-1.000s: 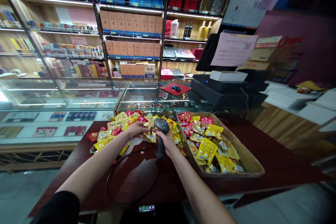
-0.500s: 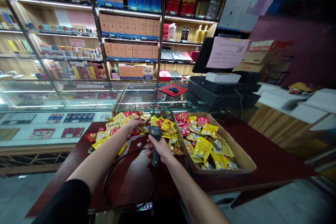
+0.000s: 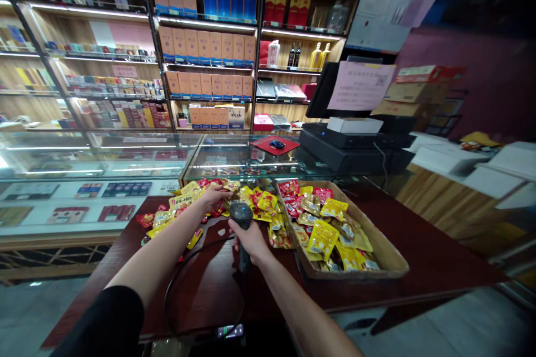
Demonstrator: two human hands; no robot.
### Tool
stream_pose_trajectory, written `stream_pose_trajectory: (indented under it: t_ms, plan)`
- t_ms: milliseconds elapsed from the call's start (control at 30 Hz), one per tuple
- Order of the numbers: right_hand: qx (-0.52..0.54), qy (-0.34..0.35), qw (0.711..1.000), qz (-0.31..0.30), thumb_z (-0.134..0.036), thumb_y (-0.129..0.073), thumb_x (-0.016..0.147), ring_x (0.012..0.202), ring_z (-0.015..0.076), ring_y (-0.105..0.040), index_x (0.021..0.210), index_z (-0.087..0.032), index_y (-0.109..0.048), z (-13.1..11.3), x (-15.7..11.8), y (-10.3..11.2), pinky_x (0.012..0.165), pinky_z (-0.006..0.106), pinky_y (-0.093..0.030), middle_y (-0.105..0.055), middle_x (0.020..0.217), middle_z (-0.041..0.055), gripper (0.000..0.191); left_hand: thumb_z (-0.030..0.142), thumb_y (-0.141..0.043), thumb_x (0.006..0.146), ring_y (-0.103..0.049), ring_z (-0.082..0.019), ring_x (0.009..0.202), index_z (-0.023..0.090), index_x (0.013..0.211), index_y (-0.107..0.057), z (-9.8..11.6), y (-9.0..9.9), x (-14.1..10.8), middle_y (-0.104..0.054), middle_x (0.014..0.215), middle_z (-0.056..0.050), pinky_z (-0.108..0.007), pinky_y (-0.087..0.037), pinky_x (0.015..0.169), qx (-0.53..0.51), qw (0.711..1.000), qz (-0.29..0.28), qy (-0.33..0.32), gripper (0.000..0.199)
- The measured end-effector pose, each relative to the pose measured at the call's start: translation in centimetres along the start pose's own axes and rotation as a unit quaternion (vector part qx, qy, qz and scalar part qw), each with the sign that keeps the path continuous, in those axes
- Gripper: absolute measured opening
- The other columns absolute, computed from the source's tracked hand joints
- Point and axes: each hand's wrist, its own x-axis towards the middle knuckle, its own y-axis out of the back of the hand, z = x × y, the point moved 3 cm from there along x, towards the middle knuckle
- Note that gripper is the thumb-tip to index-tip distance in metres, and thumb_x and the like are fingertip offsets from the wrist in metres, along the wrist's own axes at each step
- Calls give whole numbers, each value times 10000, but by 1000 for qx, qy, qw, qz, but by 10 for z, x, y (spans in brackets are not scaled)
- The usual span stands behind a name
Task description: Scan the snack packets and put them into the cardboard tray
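Note:
My right hand (image 3: 251, 239) is wrapped round the handle of a dark barcode scanner (image 3: 242, 213), its head up and facing the packets. A black cable (image 3: 170, 290) loops from it over the table. At the far side of the dark red table (image 3: 201, 290), my left hand (image 3: 214, 196) has its fingers closed on a snack packet (image 3: 229, 194), mostly hidden by the hand. Around it lies a loose heap of gold, red and yellow snack packets (image 3: 180, 201). More yellow packets (image 3: 268, 201) lie just beyond the scanner.
A shallow cardboard box (image 3: 389, 251) of snack packets stands to the right. Behind are a glass display counter (image 3: 125, 170), a mouse (image 3: 277, 144) on a red mat, and a monitor (image 3: 324, 89) with a pink paper. A lit phone-like screen (image 3: 229, 331) shows at the near edge.
My right hand has moved the scanner slightly left and nearer to me. My left hand stays almost in place among the packets.

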Motion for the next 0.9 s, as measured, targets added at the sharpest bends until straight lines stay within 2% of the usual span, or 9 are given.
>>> stream_pose_trajectory:
  t_ms: [167,367,500,600,700,800,900]
  plan:
    - [-21,-2,1000,22,-463,-744,635,318,70,-423,687,-169,-584,-1,-3,0,310,203,-335,-591,515,-22,338,276,-906,440,-646,-155,677,193,920,-618,-1,2,2,-688,751,-11,-197,-418,520,7,1000,28,11,566]
    - [-6,8,1000,16,-428,-746,636,324,77,-412,689,-178,-564,-4,-2,-1,304,208,-334,-546,478,-44,314,258,-892,459,-571,-93,561,177,796,-614,1,4,-1,-640,673,19,-170,-373,458,19,1000,3,3,445]
    - [17,6,1000,12,-429,-756,626,333,68,-413,689,-178,-562,-5,-3,-1,304,206,-345,-573,524,-36,324,278,-875,489,-515,-63,511,175,753,-606,1,7,-3,-579,600,55,-158,-390,460,30,1000,-2,-7,391]
    - [14,3,1000,9,-456,-755,624,333,75,-434,687,-174,-574,-7,-4,0,308,211,-346,-587,535,-25,341,271,-873,494,-531,-67,519,172,745,-600,-1,7,-1,-587,611,49,-167,-424,486,18,1000,-2,1,384]
    - [27,-1,1000,-1,-479,-748,625,348,78,-454,711,-163,-599,-11,-2,4,329,218,-360,-625,584,-1,359,253,-867,509,-562,-89,529,170,740,-587,-2,2,-1,-601,624,38,-195,-456,499,-9,1000,-26,8,373]
    - [61,26,998,19,-445,-751,619,493,117,-566,797,-155,-638,-19,5,13,438,233,-453,-682,714,29,358,213,-871,507,-604,-112,574,169,758,-573,0,-7,-9,-631,668,22,-211,-483,518,-39,998,-48,15,392]
    - [66,86,990,87,-379,-763,605,747,166,-646,860,-168,-668,-35,13,31,646,252,-510,-712,818,34,345,214,-883,505,-635,-125,630,174,798,-578,4,-21,-18,-668,750,0,-216,-503,541,-49,996,-61,39,425]
